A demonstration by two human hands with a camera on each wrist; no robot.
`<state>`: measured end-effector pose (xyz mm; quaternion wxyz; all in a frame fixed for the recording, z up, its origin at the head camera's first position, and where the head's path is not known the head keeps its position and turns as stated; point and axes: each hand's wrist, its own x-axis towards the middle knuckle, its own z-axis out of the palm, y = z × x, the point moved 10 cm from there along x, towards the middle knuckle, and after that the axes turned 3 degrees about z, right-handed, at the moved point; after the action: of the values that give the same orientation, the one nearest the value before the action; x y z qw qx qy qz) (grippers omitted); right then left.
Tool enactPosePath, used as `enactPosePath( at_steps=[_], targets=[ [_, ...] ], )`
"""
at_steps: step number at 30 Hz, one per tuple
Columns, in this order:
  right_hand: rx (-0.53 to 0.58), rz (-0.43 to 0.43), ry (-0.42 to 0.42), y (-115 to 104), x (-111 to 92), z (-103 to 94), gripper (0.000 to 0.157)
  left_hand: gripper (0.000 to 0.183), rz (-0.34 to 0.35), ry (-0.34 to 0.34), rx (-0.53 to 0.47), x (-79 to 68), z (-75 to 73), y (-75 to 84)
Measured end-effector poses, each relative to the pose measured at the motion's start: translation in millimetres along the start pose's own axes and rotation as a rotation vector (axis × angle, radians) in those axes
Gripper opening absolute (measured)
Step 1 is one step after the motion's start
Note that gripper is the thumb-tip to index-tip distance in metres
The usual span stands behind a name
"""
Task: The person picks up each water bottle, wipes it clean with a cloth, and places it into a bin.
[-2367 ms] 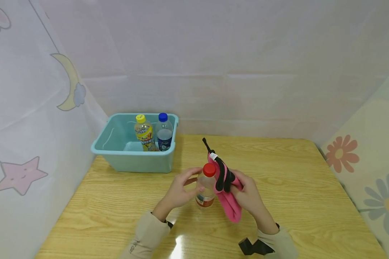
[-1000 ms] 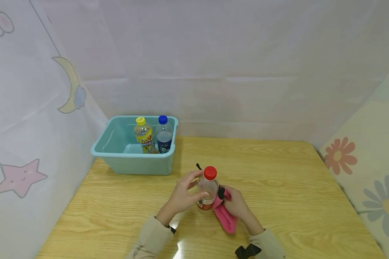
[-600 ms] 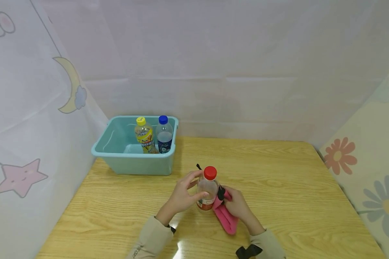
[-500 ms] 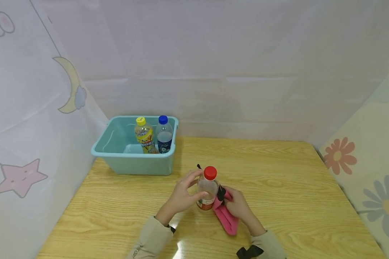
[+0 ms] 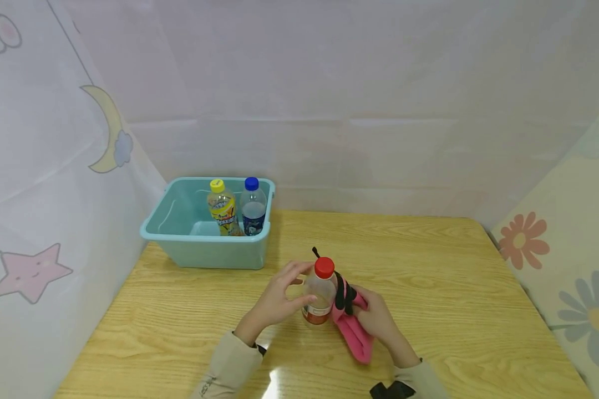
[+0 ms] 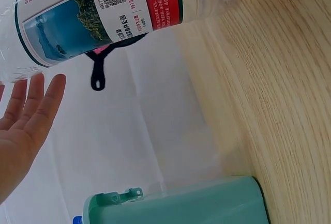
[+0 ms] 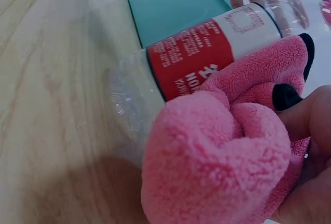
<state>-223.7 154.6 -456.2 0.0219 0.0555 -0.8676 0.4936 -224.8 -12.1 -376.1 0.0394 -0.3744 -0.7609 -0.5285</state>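
A clear plastic bottle (image 5: 320, 293) with a red cap and red-and-white label stands upright on the wooden table. My left hand (image 5: 277, 296) holds it near the shoulder, thumb in front and fingers behind. In the left wrist view its fingers (image 6: 41, 107) are long and fairly straight, tips at the upper bottle (image 6: 103, 17). My right hand (image 5: 376, 316) grips a folded pink terry towel (image 5: 351, 330) with black edging and a black hanging loop. The towel (image 7: 222, 157) lies against the bottle's right side and overlaps its label in the right wrist view.
A light blue plastic basin (image 5: 219, 252) stands at the back left. Inside it are a yellow-capped bottle (image 5: 223, 210) and a blue-capped bottle (image 5: 253, 208). A pale printed cloth wall (image 5: 379, 111) closes off the back and sides of the wooden table (image 5: 429, 277).
Over the last half second, my right hand has shifted slightly right with the towel, showing more of its black edging. The bottle has hardly moved; my left thumb has drawn back slightly.
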Motion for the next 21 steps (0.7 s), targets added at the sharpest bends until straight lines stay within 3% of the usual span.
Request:
enactPosePath(
  at_steps=[14, 21],
  targets=[
    [0.105, -0.056, 0.113, -31, -5, -33.7, 0.043, 0.05, 0.073, -0.018, 0.009, -2.4, 4.2, -4.2],
    [0.101, -0.212, 0.139, -59, -10, -41.3, 0.044, 0.051, 0.058, -0.026, 0.007, -3.3, 5.1, -6.7]
  ],
)
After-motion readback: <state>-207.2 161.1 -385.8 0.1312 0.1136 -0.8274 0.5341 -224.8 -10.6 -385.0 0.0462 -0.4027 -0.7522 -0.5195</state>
